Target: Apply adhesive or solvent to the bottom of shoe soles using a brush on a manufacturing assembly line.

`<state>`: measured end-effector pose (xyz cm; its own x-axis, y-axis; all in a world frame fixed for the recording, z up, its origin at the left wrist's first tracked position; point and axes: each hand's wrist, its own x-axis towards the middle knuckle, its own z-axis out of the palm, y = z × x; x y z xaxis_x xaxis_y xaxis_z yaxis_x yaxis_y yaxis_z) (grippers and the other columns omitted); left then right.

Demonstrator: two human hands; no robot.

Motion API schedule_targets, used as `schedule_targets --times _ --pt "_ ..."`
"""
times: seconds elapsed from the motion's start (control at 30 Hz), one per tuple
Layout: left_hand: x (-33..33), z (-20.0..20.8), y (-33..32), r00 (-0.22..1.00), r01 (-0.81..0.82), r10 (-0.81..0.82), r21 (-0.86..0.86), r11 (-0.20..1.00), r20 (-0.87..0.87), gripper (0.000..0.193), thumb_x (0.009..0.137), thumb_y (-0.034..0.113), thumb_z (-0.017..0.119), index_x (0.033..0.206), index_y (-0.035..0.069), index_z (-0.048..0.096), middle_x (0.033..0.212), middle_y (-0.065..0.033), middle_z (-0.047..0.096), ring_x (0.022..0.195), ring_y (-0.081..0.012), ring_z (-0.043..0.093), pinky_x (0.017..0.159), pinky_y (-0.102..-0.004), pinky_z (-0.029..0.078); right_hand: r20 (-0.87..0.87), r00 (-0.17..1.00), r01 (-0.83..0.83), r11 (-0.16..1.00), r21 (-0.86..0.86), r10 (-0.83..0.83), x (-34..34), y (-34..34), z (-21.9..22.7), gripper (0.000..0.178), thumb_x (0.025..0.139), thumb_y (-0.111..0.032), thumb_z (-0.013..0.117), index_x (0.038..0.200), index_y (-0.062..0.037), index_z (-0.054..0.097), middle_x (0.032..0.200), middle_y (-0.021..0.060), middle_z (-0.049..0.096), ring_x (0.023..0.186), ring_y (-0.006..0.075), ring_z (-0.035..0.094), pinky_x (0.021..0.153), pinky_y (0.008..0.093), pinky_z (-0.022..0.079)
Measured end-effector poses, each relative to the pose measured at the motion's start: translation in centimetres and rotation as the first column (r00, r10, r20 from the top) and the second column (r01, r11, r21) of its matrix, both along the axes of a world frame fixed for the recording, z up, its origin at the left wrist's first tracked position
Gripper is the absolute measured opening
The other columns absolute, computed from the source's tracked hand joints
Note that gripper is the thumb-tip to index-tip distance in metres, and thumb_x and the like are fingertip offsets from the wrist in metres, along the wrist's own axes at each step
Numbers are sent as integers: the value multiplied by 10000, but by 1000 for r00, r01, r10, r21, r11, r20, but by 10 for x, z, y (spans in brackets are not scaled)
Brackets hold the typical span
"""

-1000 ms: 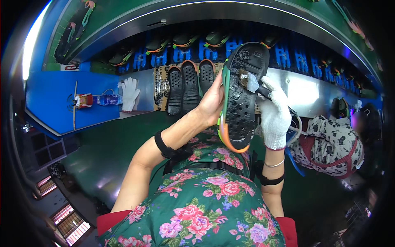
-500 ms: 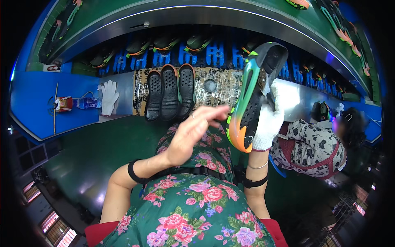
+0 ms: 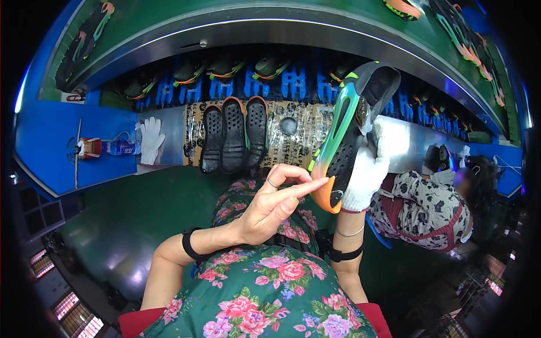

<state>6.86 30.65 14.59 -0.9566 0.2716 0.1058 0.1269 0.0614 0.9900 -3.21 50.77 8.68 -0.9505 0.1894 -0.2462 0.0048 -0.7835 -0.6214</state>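
Observation:
My right hand (image 3: pixel 369 174), in a white knit glove, grips a shoe sole (image 3: pixel 337 132) from its right side. The sole stands tilted upward, with a black perforated inside and a rim shading from green to orange. At its upper end is a dark rounded section; the lower end is orange. My bare left hand (image 3: pixel 279 203) wears a ring and holds nothing. One of its fingers reaches out to the orange end, appearing to touch the rim, while the other fingers bend. On the cardboard-covered bench lie three black perforated soles (image 3: pixel 233 132), side by side.
A white glove (image 3: pixel 151 141) lies at the left beside a blue bottle (image 3: pixel 121 147). Behind the bench, several soles sit on blue holders (image 3: pixel 290 79) beneath a metal-edged green shelf (image 3: pixel 253 14). Another person (image 3: pixel 422 208) in a patterned garment is at the right.
My left hand has moved right and down, its finger now at the sole's orange end. The view has shifted slightly; my right hand still holds the sole.

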Motion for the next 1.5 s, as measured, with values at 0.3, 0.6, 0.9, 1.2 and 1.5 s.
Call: schedule_targets --times 0.3,0.6,0.9,1.2,1.5 --pt "-6 -2 1 999 13 -18 98 995 40 559 1127 371 335 1442 -13 590 1170 -86 443 1109 -213 448 1044 -346 357 -257 953 -251 891 -379 159 3 -9 23 451 1067 -234 449 1426 25 529 1420 205 590 1286 322 582 1142 458 438" --pt "-102 40 -19 975 -83 122 210 974 -183 752 1116 457 191 1347 -131 599 1258 -160 624 1109 -202 510 1056 -331 341 -118 986 -142 955 -261 115 11 -15 19 453 1020 -247 515 1413 -24 545 1471 186 558 1349 352 532 1175 531 390" --pt "-297 9 -139 847 -524 208 -701 484 -489 425 1086 349 461 1278 53 699 1143 -110 585 1087 -305 497 978 -461 387 -340 919 -332 852 -404 197 21 5 31 433 1025 -198 511 1406 3 556 1457 148 569 1349 313 528 1178 490 383" --pt "-279 10 -150 816 -566 19 -794 221 -577 493 1034 410 516 1366 74 658 1230 -106 574 1168 -277 503 983 -486 355 -188 981 -117 932 -342 54 23 8 17 437 1019 -214 507 1400 -6 556 1445 181 571 1347 334 530 1178 510 388" --pt "-239 17 -181 763 -647 1 -763 23 -647 575 1017 510 514 1223 20 732 1135 -129 599 1137 -292 531 1001 -519 334 -269 955 -200 941 -271 126 34 10 25 428 1022 -230 527 1390 -12 547 1461 196 553 1360 371 519 1181 538 388"
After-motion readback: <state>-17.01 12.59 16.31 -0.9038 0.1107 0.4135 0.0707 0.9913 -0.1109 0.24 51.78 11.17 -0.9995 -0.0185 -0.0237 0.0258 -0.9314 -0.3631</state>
